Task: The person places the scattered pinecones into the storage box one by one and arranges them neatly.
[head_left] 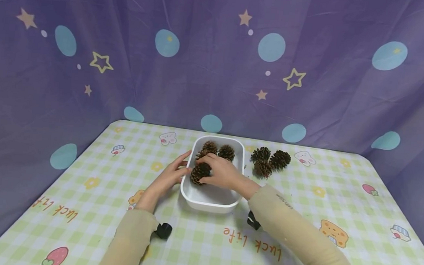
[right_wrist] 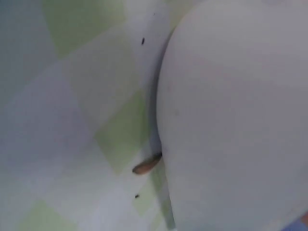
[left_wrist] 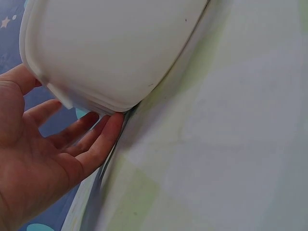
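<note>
A white rectangular tray (head_left: 211, 204) with raised walls stands on the table. My right hand (head_left: 223, 171) reaches into it and grips a brown pine cone (head_left: 198, 175) near the left wall, thumb on the near side and fingers over the far side. More pine cones (head_left: 227, 152) lie at the tray's far end, partly covered by this hand. My left hand (head_left: 170, 175) holds the tray's left side, its thumb at the rim. In the left wrist view, the fingers (left_wrist: 103, 144) of that hand touch the tray's outer wall (left_wrist: 110, 48).
Three pine cones (head_left: 270, 160) sit clustered on the table right of the tray. A small brown scale (right_wrist: 147, 165) and dark crumbs lie beside the tray's wall. A checked, printed cloth (head_left: 88, 206) covers the table, and a purple curtain (head_left: 208, 90) hangs behind it.
</note>
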`<state>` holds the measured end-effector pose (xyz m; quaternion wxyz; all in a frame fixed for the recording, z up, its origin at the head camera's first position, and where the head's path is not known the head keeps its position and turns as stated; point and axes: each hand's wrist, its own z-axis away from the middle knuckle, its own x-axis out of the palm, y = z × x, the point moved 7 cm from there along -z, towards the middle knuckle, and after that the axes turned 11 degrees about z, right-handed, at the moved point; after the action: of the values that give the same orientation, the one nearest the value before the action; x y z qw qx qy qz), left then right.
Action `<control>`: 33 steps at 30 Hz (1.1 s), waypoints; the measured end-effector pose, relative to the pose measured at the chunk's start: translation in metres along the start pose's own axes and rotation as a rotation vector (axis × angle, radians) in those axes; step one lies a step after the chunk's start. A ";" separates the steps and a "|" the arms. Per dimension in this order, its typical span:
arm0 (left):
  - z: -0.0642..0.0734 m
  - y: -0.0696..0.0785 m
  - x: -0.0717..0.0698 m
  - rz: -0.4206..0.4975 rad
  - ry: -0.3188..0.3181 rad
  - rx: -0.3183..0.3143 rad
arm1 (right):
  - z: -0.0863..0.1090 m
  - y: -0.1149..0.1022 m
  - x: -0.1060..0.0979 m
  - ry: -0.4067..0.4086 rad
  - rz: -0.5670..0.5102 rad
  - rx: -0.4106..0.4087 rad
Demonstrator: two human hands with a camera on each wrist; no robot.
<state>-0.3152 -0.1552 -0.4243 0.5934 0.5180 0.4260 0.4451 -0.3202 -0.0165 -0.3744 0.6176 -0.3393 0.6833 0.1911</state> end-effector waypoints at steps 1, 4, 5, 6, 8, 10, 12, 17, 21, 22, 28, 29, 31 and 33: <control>0.000 0.000 0.000 0.000 -0.003 0.002 | 0.001 0.001 -0.002 0.004 0.000 0.004; 0.000 0.001 0.001 0.001 -0.013 0.006 | 0.005 0.006 -0.008 0.025 -0.017 0.010; 0.001 0.002 0.002 0.006 -0.013 0.003 | 0.006 0.008 -0.010 0.033 -0.018 0.009; 0.002 0.004 0.002 0.011 -0.011 -0.005 | 0.007 0.010 -0.012 0.042 -0.024 0.008; 0.007 0.011 0.005 0.013 -0.015 -0.012 | 0.010 0.014 -0.017 0.056 -0.044 0.010; 0.012 0.018 0.008 0.020 -0.016 -0.021 | 0.012 0.020 -0.020 0.060 -0.051 0.018; 0.016 0.024 0.011 0.023 -0.014 -0.028 | 0.016 0.026 -0.024 0.069 -0.057 0.025; 0.016 0.025 0.011 0.027 -0.016 -0.023 | 0.025 0.042 -0.037 0.103 -0.061 0.049; 0.016 0.025 0.011 0.031 -0.022 -0.018 | 0.032 0.058 -0.044 0.133 -0.050 0.090; 0.016 0.025 0.012 0.032 -0.023 -0.017 | 0.034 0.062 -0.046 0.140 -0.049 0.103; 0.016 0.025 0.011 0.033 -0.020 -0.020 | 0.047 0.084 -0.056 0.154 -0.068 0.165; 0.016 0.025 0.012 0.032 -0.019 -0.021 | 0.050 0.088 -0.057 0.153 -0.070 0.172; 0.016 0.026 0.012 0.034 -0.018 -0.023 | 0.055 0.095 -0.059 0.156 -0.080 0.191; 0.017 0.026 0.012 0.037 -0.018 -0.023 | 0.060 0.103 -0.060 0.165 -0.085 0.205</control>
<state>-0.2983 -0.1456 -0.3971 0.5949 0.5229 0.4058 0.4561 -0.3491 0.1098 -0.3424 0.5983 -0.3177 0.7328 0.0651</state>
